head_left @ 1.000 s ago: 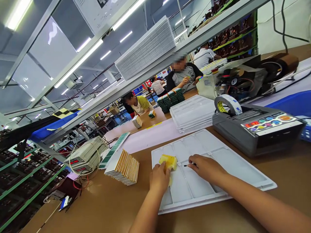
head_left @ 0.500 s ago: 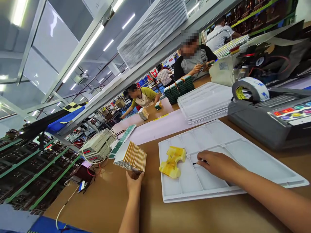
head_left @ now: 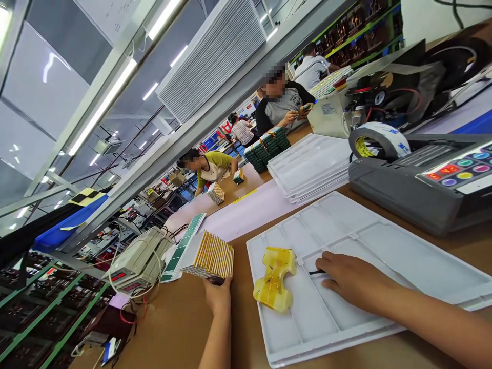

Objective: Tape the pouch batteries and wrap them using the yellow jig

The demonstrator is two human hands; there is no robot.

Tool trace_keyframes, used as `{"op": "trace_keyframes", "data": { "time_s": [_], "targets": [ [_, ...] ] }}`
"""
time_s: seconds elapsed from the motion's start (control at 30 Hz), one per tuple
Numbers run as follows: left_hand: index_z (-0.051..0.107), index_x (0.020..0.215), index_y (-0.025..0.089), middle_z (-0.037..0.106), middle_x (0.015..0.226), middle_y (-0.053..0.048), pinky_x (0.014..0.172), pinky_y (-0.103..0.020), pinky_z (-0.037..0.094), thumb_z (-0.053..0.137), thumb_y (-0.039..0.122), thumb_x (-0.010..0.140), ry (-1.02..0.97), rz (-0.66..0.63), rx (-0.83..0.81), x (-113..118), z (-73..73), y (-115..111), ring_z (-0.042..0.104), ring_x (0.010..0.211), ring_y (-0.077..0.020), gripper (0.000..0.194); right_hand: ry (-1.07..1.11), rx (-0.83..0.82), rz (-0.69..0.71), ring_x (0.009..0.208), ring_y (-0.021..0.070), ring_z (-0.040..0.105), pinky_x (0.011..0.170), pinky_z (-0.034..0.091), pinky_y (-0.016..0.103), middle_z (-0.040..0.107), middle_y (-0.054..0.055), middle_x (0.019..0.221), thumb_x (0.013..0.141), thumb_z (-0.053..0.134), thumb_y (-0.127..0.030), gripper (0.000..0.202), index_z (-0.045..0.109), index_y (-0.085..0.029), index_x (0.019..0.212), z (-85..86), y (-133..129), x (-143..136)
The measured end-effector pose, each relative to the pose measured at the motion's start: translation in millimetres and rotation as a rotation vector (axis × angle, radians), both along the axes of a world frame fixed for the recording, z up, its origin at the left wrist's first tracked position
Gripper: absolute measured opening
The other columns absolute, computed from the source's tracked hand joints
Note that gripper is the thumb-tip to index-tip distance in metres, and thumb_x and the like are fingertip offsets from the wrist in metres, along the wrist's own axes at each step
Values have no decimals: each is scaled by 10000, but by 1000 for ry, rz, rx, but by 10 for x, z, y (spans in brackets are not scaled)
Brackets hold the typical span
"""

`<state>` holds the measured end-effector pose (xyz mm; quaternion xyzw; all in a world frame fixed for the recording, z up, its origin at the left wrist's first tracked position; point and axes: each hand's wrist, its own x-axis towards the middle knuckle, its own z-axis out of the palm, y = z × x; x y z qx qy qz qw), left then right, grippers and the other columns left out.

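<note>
My left hand (head_left: 218, 296) grips the near end of a stack of thin white panels with yellow edges (head_left: 213, 255), its thumb on the right side. The stack stands on the brown table. Over the white divided tray (head_left: 307, 335), my right hand (head_left: 348, 277) has its fingers closed on a thin black tool (head_left: 316, 272). Only the tool's tip shows, pointing left; the rest is under the hand. A pale yellow notched block wrapped in amber tape (head_left: 274, 279) lies on the tray's left part, just left of that tip.
Green-and-white strips (head_left: 184, 248) lie behind the panels, beside beige power units (head_left: 138, 261). Stacked white trays (head_left: 311, 166) sit farther back. A grey tape dispenser (head_left: 415, 189) carrying a tape roll (head_left: 378, 141) stands right. Co-workers (head_left: 282, 102) sit beyond, near bundled green boards (head_left: 267, 147).
The view has shifted and turned a little. My left hand stays at the panel stack. My right hand remains over the tray with the black tool, lying slightly lower in view.
</note>
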<state>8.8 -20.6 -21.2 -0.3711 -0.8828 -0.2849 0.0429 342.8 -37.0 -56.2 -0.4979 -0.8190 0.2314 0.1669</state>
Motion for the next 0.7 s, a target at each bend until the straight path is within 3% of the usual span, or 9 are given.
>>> {"op": "trace_keyframes", "data": {
  "time_s": [0.17,0.37,0.57,0.7],
  "targets": [
    [402,1052,173,586,1037,-137,785,-365,428,639,490,543,3,-100,-6,45,-1,607,549,955,-283,644,8,2,-17,884,244,537,706,394,348,555,84,998,761,449,-175,218,565,-192,945,-4,14,-22],
    [410,1036,179,585,1042,-121,782,-351,434,652,485,531,2,-208,-34,206,-3,1432,546,962,-264,638,7,-38,-152,854,233,542,683,397,338,571,80,968,770,410,-142,241,566,-193,946,-13,66,-132],
    [389,1060,112,545,1068,-219,800,-400,413,694,447,481,-21,-208,-92,574,63,2195,515,998,-324,734,27,-32,-196,809,210,554,651,386,304,587,58,927,769,371,-104,262,570,-210,902,-82,136,-148],
    [345,1093,99,527,1079,-243,778,-439,408,660,482,508,-55,-186,-100,883,46,2563,503,1003,-346,767,14,-41,-189,795,211,560,615,376,283,592,53,911,753,399,-103,246,569,-209,895,-82,183,-138]
  ]
}}
